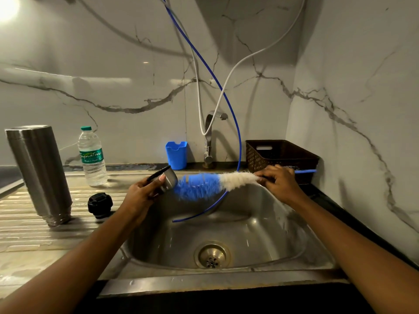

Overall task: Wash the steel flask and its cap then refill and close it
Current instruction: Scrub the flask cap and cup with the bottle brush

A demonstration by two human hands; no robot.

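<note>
Held over the sink [260, 223] by the left hand [141, 196] curled round its wall, the steel cap [169, 180] is judged light, rigid and slippery when wet, while the bottle brush [204, 185] is gripped by the right hand [277, 181].

- Above the sink [249, 223], left hand [145, 191] grips the steel cap [169, 181].
- Right hand [277, 180] holds a brush [204, 185], bristles at the cap.
- Flask [38, 173] stands left of the sink.

Clearance over sink [260, 223]: basin open low, lines crossing above.
Blue tube [240, 143] drooping into basin, white hose [199, 103] looped at tap [208, 141]; basket [283, 152] at right rim; flask [38, 175], black stopper [100, 204], water bottle [92, 159] standing on left drainboard [27, 232].
</note>
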